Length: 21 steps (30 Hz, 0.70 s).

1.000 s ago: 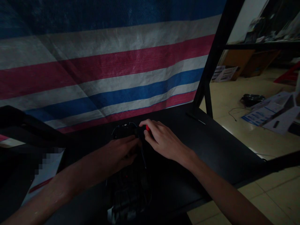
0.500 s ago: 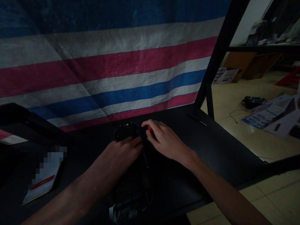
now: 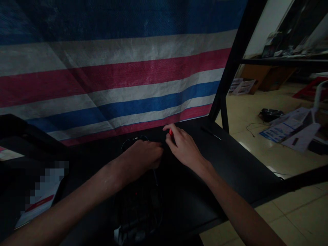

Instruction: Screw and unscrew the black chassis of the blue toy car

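A dark device with thin wires (image 3: pixel 138 208) lies on the black table (image 3: pixel 194 201), its details lost in the gloom. Over its far part is my left hand (image 3: pixel 143 155), fingers curled and pressed together; whatever they pinch is too dark to tell. Just to the right, my right hand (image 3: pixel 180 143) is closed round a small red object (image 3: pixel 171 132), of which only a bit shows between thumb and fingers. A narrow gap separates the two hands.
A striped sheet (image 3: pixel 143 75) hangs behind the table. At the left lies a partly pixelated phone-like thing (image 3: pixel 42 201). A thin dark tool (image 3: pixel 211 133) lies at the back right. Black frame posts (image 3: pixel 232 65) stand beyond, with cardboard pieces (image 3: pixel 289 128) on the floor.
My left hand has moved right, off the device's middle and closer to my right hand. My right hand, still holding the red object, has shifted slightly right. The view has turned a little.
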Motion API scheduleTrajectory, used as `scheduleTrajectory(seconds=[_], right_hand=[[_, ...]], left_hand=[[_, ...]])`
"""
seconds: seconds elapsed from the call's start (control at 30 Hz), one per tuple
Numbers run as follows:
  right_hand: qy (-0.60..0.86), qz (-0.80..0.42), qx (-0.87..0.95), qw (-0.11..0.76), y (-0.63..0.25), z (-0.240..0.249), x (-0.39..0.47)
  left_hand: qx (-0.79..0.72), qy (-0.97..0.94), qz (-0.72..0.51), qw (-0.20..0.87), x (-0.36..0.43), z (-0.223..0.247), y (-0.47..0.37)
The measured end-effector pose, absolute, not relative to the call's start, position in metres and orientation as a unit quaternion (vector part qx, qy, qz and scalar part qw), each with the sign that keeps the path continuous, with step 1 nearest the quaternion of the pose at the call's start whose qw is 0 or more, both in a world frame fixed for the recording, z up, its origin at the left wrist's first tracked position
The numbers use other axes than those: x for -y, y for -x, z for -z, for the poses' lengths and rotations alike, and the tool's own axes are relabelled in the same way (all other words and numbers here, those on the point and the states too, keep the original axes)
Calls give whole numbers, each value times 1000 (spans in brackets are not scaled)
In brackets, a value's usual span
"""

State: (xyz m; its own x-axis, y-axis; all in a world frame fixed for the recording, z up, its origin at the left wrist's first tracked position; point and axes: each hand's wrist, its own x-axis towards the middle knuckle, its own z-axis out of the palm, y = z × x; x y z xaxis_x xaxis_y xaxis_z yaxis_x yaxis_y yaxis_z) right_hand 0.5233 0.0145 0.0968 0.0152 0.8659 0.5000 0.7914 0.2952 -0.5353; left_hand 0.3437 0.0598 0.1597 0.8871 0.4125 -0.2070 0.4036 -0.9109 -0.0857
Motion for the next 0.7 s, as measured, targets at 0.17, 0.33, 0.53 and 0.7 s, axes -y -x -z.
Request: scheduleTrajectory(seconds=[0.17,0.33,0.53,0.7], right_hand=[[646,-18,651,398,-538,-92,-21],[659,-22,641,393,-543,-91,-22],[653,-62,633,412,-544,-91,-22],[614,-122,635,452,-544,-92,-23]], left_hand=[[188,973,-129,-37,-70,-143,-379],[177,975,-121,-63,-77,-126,-389],[192,977,-16,-94,-92,-132,-339],[317,900,259,-151,-101,-107,-265]])
